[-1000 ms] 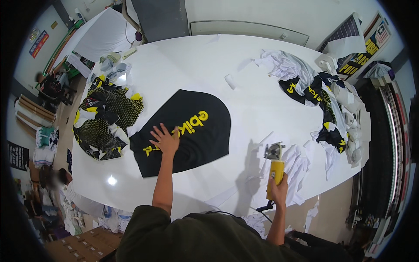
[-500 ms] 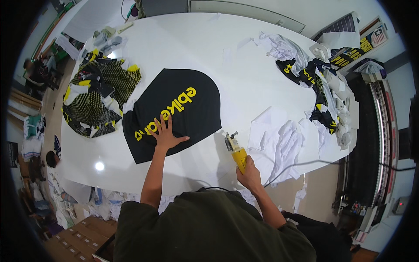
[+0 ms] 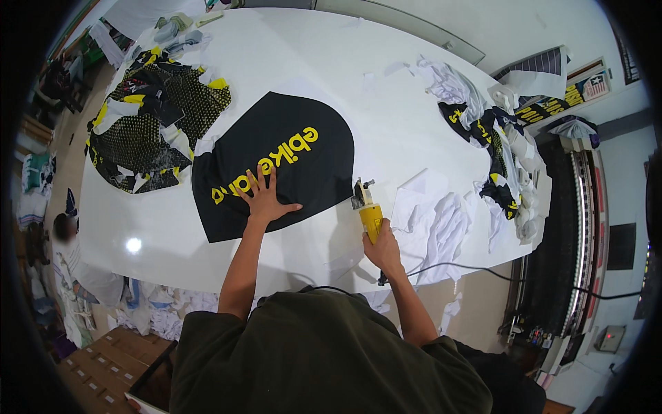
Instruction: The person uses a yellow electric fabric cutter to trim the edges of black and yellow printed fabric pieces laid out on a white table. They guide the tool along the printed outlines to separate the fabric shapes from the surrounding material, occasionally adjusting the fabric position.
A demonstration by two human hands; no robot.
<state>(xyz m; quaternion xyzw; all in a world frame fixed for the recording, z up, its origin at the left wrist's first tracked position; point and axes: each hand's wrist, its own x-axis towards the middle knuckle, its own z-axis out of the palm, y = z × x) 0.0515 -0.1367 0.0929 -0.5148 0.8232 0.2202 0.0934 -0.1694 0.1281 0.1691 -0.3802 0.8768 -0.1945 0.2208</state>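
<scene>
My left hand (image 3: 265,198) lies spread on the lower part of a black fabric panel (image 3: 301,181) with bold yellow lettering, lying flat on the white table (image 3: 158,265). My right hand (image 3: 381,250) grips the yellow body of an electric cloth cutter (image 3: 370,218). Its metal blade head (image 3: 362,193) sits at the panel's right edge, near the lower right corner; whether it touches the fabric I cannot tell. Crumpled white cloth (image 3: 438,228) lies to the right of the cutter.
Heaps of black, yellow and white fabric lie at left (image 3: 152,117) and right (image 3: 494,162). A black cord (image 3: 483,271) runs rightward from the cutter. A long machine (image 3: 569,228) stands right of the table. Co-workers (image 3: 62,83) are at the left. Cardboard boxes (image 3: 103,366) sit lower left.
My right hand has brought the cutter leftward and up to the panel's edge. My left hand remains spread on the panel, its thumb now farther out. The whole view has shifted.
</scene>
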